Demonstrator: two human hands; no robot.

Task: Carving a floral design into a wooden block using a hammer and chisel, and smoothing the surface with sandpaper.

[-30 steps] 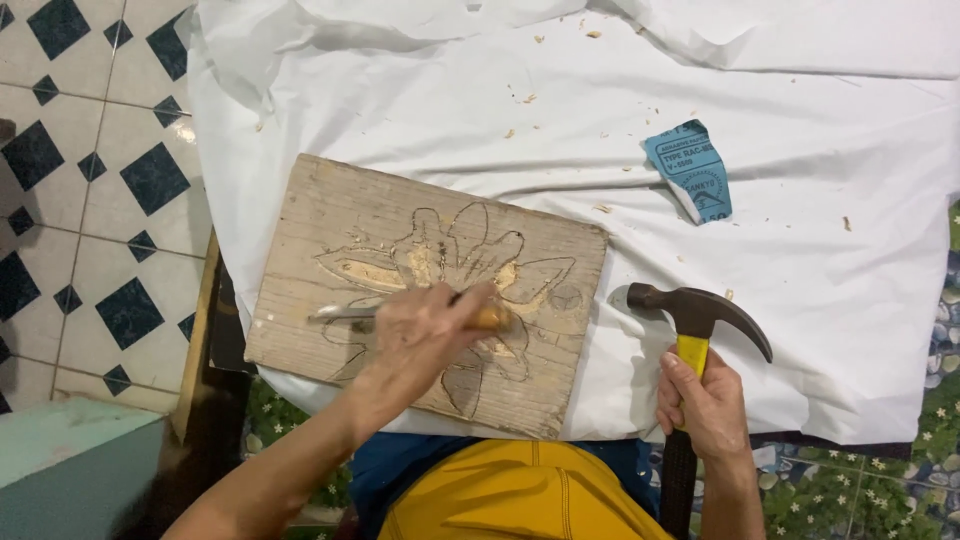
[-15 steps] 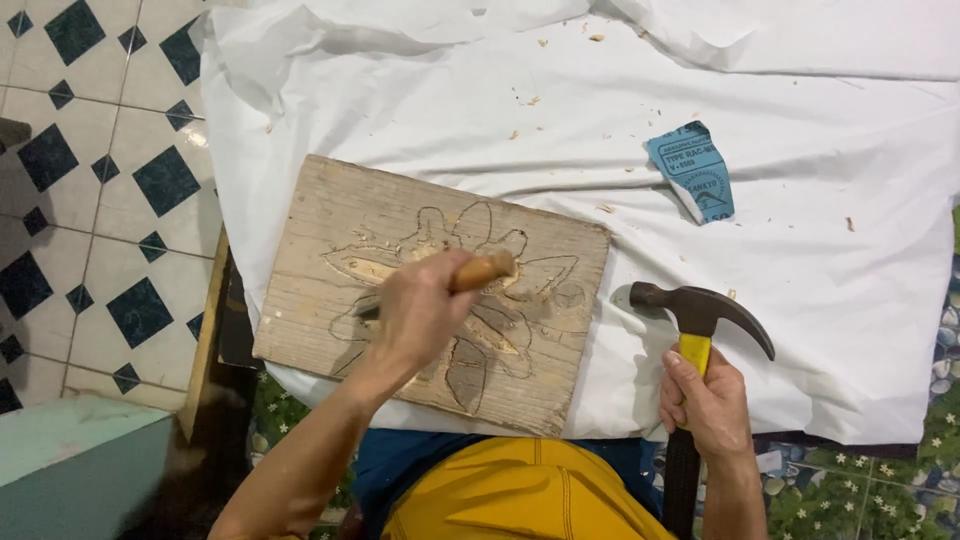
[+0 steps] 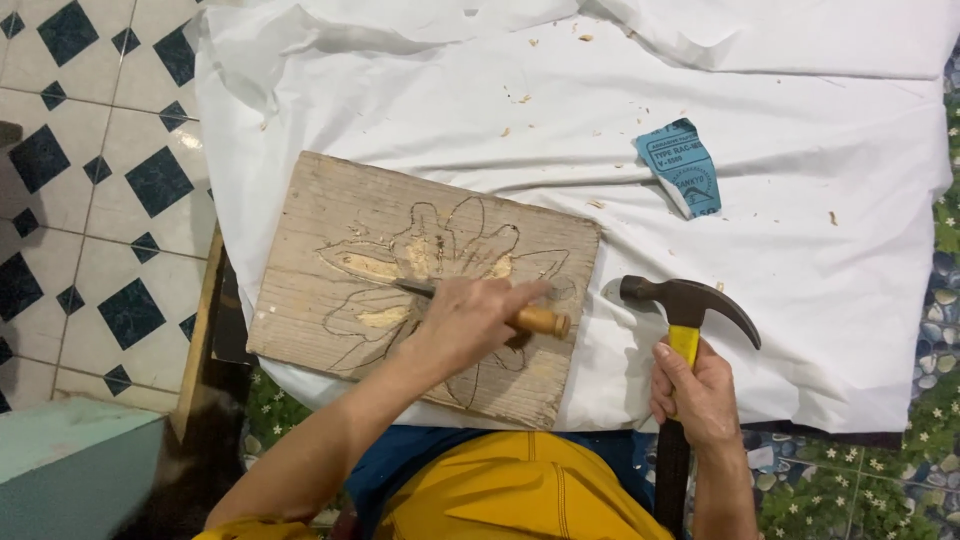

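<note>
Beyond the right hand (image 3: 700,395), up and slightly to its left, lies one blue piece of sandpaper (image 3: 682,168) (roughly rectangular, one corner curled, printing on its face) on the white cloth (image 3: 800,260). That hand is clamped on the yellow-banded handle of one claw hammer (image 3: 685,305), whose dark head rests on the cloth just right of the wooden board (image 3: 330,200). The left hand (image 3: 470,318) is closed around one chisel (image 3: 490,310), wooden handle pointing toward the hammer, blade lying on the flower outline carved in the board. Hands sit apart. Small wood chips dot the cloth farther away, where open room remains; the board's near edge overhangs toward the yellow lap.
</note>
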